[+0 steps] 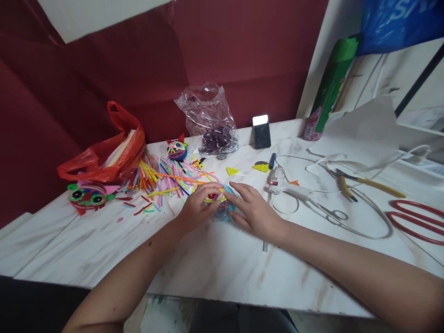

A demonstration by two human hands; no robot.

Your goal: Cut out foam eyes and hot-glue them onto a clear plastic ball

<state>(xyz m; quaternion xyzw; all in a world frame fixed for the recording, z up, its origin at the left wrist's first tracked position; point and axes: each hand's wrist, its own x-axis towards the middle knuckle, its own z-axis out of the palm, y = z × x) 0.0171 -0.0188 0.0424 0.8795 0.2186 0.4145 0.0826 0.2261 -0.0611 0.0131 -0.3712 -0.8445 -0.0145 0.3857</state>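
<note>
A round blue craft figure [222,212] with a yellow-rimmed red eye rests on the marble-patterned table, partly covered by my fingers. From the left side, my left hand [200,206] grips it with thumb and bent fingers. My right hand [255,210] presses its fingers against the other side. Beyond my hands lie loose pipe cleaners [166,182] in many colours. Two finished-looking animal heads sit to the left: a red one with green-ringed eyes [88,196] and a blue one with red ears [176,149]. Yellow cut pieces [232,171] lie just behind the figure.
On the right are a white glue gun [298,192] with its cord, scissors [331,213], yellow-handled pliers [378,186] and a red coil [419,222]. At the back stand a red plastic bag [100,159], a clear bag [211,120], a black device [261,134] and a green can [331,88].
</note>
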